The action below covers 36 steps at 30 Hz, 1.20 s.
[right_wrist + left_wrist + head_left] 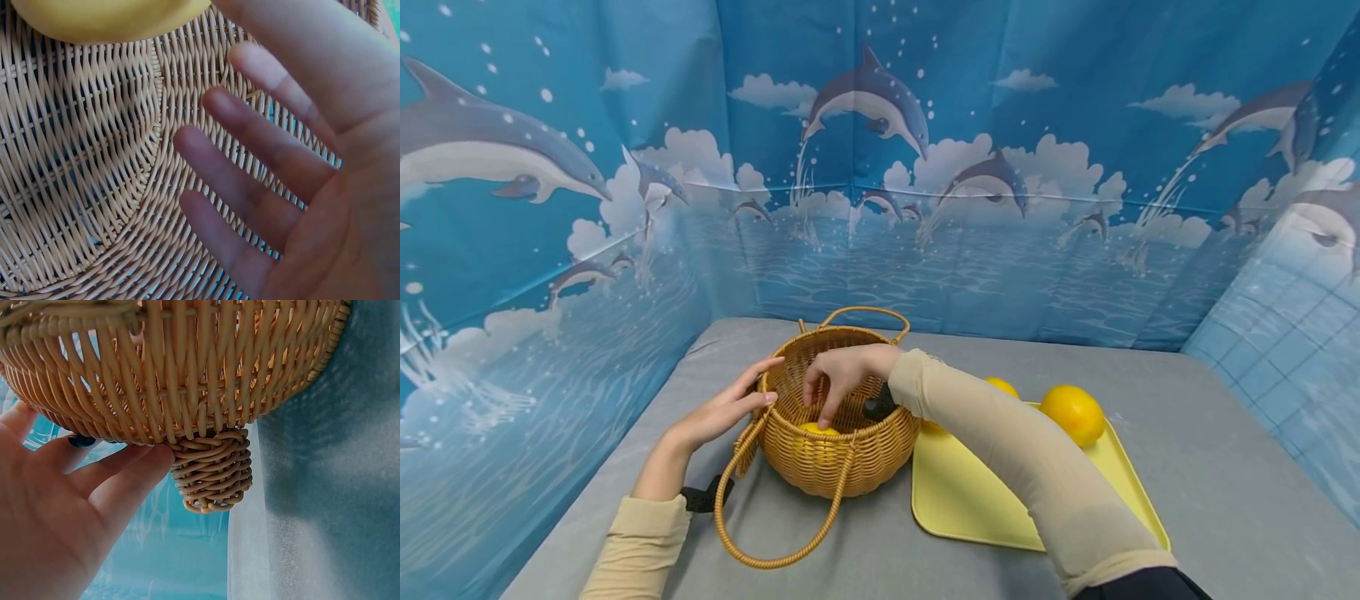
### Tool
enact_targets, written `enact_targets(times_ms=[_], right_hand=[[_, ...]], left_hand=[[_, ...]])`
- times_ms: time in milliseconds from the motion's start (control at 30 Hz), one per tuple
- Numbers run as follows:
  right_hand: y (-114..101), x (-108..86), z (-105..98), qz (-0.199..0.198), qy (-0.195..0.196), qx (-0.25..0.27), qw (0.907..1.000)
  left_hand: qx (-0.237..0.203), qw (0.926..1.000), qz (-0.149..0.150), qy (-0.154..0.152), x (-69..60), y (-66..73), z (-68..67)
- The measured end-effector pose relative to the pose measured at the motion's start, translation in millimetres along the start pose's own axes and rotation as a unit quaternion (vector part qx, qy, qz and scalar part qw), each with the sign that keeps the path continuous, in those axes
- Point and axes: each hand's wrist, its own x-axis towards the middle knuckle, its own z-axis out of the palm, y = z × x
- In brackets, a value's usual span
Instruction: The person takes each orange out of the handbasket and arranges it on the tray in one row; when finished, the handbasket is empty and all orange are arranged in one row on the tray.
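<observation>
A wicker basket [838,462] stands on the grey surface, one looped handle hanging down in front. Inside it lies a smooth yellow fruit [817,429], its top edge visible; the right wrist view also catches this yellow fruit [112,22] at the upper left. My right hand [842,375] reaches down into the basket, thumb by the fruit, and its fingers [240,181] are spread loosely with nothing between them. My left hand [722,414] rests against the basket's left side. In the left wrist view, its extended fingertips [159,459] touch the woven wall beside a small wicker piece [215,472].
To the right of the basket is a yellow tray [970,500], partly covered by my right arm. A round orange-yellow fruit [1072,415] sits on it, and another yellow fruit [1002,386] shows behind my sleeve. A dolphin-print curtain [880,250] surrounds the table.
</observation>
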Motion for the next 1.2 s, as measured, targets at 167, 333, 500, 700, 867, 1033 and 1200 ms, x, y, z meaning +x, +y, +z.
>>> enact_targets(times_ms=[167,333,500,700,867,1033,1200], right_hand=[[-0.6,-1.0,0.3,-0.032,-0.006,0.049,0.9983],[-0.4,-1.2,0.2,-0.058,-0.024,0.096,0.9934],[-1.8,-2.6,-0.5,-0.049,-0.045,0.1,0.9928],[-2.0,-3.9,-0.8,-0.016,-0.044,0.074,0.9962],[-0.7,-5.0,-1.1,0.01,-0.036,0.065,0.9972],[-1.2,-7.4,-1.0,0.006,-0.024,0.071,0.9972],[0.1,-7.4,-1.6,-0.026,-0.016,0.069,0.9972]], left_hand=[[0.0,1.0,0.0,0.001,-0.3,0.9,-0.5],[0.0,1.0,0.003,0.005,-0.6,1.4,-0.6],[-0.001,1.0,0.007,0.002,0.3,-0.1,-0.6],[-0.002,1.0,0.005,0.003,0.6,-0.6,-0.5],[0.0,1.0,0.006,0.002,-0.3,0.7,-0.3],[0.003,1.0,0.004,0.003,-0.8,1.9,-0.2],[0.003,1.0,-0.001,0.005,-0.9,1.8,-0.1]])
